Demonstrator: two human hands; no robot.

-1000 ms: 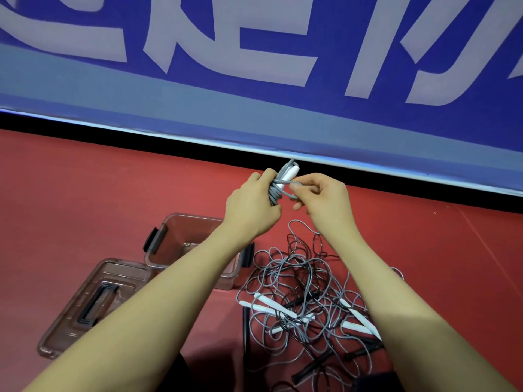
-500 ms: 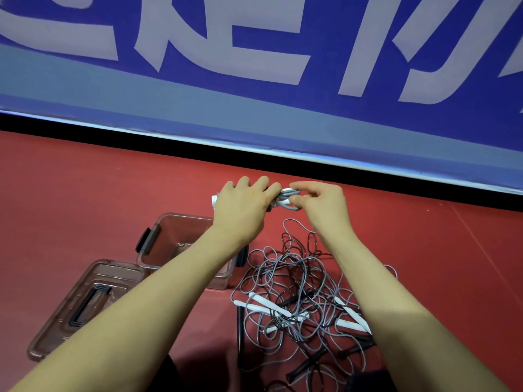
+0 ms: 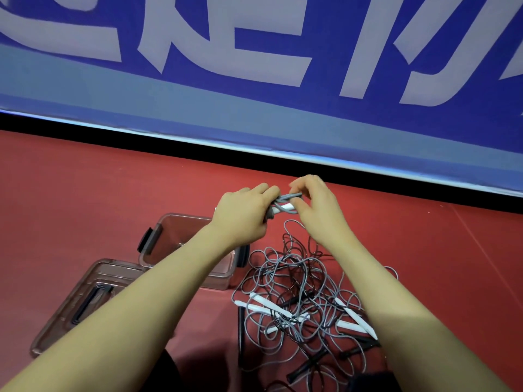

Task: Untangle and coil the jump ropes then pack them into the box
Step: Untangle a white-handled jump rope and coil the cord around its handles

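Gray coiled jump rope (image 3: 285, 206) in left hand (image 3: 243, 216) and right hand (image 3: 317, 205) above box (image 3: 158, 236)

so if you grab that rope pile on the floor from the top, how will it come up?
Probably as one clump: the rope pile shows grey and black cords looped through each other. The cords look thin and floppy, so loops would likely sag and trail. The white handles look rigid and may dangle or snag.
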